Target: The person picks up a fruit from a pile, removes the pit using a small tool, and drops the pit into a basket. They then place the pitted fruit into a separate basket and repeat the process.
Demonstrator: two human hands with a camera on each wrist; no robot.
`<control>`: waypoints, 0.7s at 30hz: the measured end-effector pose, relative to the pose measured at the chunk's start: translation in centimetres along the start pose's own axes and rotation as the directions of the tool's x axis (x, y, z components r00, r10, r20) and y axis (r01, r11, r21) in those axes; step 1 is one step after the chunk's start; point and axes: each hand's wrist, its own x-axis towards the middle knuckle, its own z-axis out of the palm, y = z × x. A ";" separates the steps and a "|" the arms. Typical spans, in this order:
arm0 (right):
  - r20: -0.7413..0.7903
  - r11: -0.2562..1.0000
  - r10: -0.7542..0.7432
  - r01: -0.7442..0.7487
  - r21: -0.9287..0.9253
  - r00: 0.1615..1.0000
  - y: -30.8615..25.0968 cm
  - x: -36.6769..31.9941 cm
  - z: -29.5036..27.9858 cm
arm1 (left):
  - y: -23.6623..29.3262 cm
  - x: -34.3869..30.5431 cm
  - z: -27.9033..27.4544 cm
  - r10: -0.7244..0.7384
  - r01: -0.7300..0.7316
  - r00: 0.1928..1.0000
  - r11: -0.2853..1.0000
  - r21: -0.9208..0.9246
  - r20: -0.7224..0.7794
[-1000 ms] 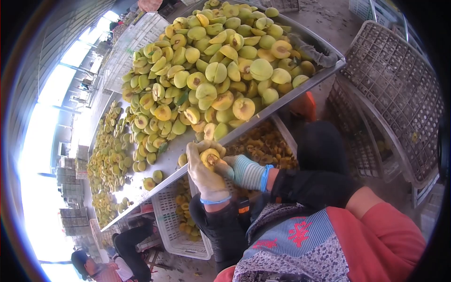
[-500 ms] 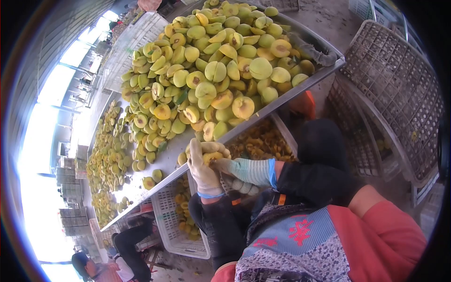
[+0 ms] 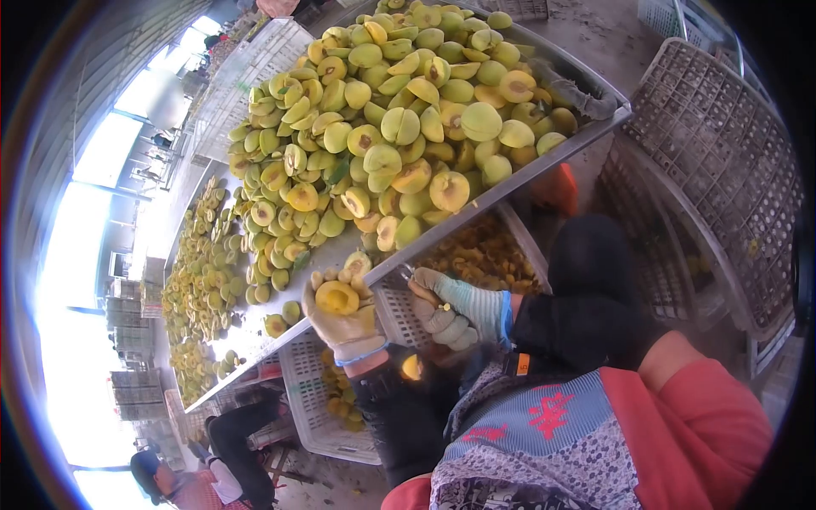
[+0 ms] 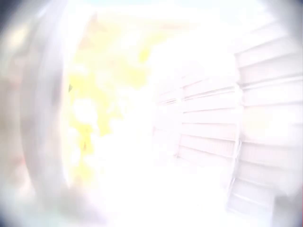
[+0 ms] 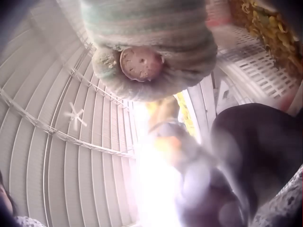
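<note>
My left hand [image 3: 344,319], in a pale glove with a blue cuff, is palm up, its fingers bent round a hollowed yellow peach half [image 3: 337,297]. Another peach half [image 3: 358,263] shows at its fingertips. Apart from it, my right hand [image 3: 455,310], in a striped glove, grips a tool with a brown handle [image 3: 423,292]; a small metal tip shows past the fingers. The round end of the handle [image 5: 141,63] pokes out of the fist in the right wrist view. A yellow fruit piece [image 3: 412,367] overlaps my left sleeve. The left wrist view is overexposed.
Heaped halved peaches [image 3: 399,127] cover the metal table, whose raised rim [image 3: 510,183] runs before me. Beneath stand a crate [image 3: 395,310] with brownish scraps behind it and a white crate [image 3: 310,399] with fruit. Stacked crates [image 3: 714,161] stand right; a person [image 3: 191,484] sits lower left.
My hands, earlier together on one fruit, are now apart. The left has turned palm up with the peach half; the right has drawn back right with the tool. A yellow piece now shows over my left sleeve.
</note>
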 end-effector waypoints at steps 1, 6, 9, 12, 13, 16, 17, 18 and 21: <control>-0.008 0.999 -0.017 0.018 0.046 1.000 0.0 0.2 -0.3 | 1.6 -0.1 -1.0 0.122 -0.115 0.989 0.990 0.086 -0.080; -0.315 0.940 -0.204 0.095 -0.329 0.927 0.5 0.0 2.2 | 8.2 -0.4 -2.8 0.741 -0.079 0.658 0.246 0.966 -0.135; -0.362 0.875 -0.357 0.171 -0.453 0.861 0.3 0.9 2.4 | 8.1 1.3 -2.5 0.568 0.181 0.820 -0.135 0.974 -0.074; -0.356 0.847 -0.438 0.248 -0.470 0.825 -0.7 1.2 2.2 | 3.7 6.9 -4.5 0.242 -0.045 0.932 -0.660 0.750 0.269; -0.342 0.832 -0.464 0.270 -0.484 0.817 -1.1 1.1 2.1 | 2.3 9.5 -6.7 0.083 -0.147 0.945 -0.758 0.636 0.317; -0.395 0.794 -0.514 0.248 -0.555 0.761 -1.7 0.9 2.0 | 0.2 7.7 -0.7 -0.009 -0.067 0.996 -0.685 0.726 0.084; -0.399 0.771 -0.533 0.233 -0.593 0.746 -1.8 0.7 1.9 | 0.0 7.1 0.2 -0.005 -0.107 0.991 -0.641 0.760 0.135; -0.400 0.745 -0.551 0.217 -0.631 0.732 -1.9 0.7 1.9 | -0.1 6.6 0.6 0.003 -0.124 0.988 -0.588 0.799 0.155; -0.160 0.480 -0.761 0.379 -0.791 0.629 -1.2 3.7 -1.2 | -0.5 5.5 1.2 0.123 -0.227 0.952 -0.332 0.916 0.280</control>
